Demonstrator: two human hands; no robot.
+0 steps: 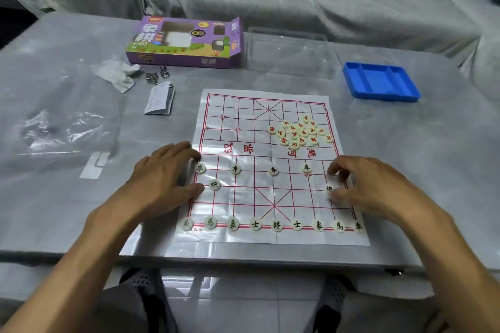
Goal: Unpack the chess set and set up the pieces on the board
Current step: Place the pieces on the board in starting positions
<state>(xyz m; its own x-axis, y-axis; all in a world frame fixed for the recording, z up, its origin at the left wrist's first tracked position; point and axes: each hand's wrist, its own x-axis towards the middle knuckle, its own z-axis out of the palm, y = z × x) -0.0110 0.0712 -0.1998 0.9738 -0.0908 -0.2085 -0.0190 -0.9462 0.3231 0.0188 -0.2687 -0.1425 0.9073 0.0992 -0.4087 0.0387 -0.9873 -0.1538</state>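
Note:
A paper xiangqi board (243,121) with red lines lies on the table. Black-lettered round pieces stand in a near row (276,225), with a soldier row (273,170) and a left cannon (215,184) above it. A heap of red-lettered pieces (300,132) sits on the far right half. My left hand (165,173) rests flat on the board's left edge, fingers straight. At the right side, my right hand (362,186) has curled fingers, and its thumb touches the right cannon piece (329,189).
The purple chess box (186,40) lies open at the back. Beside it are a clear plastic lid (289,48) and a blue tray (380,81). Crumpled paper (119,73), metal rings (155,76), a leaflet (161,98) and plastic wrap (67,127) lie left. A sofa runs behind.

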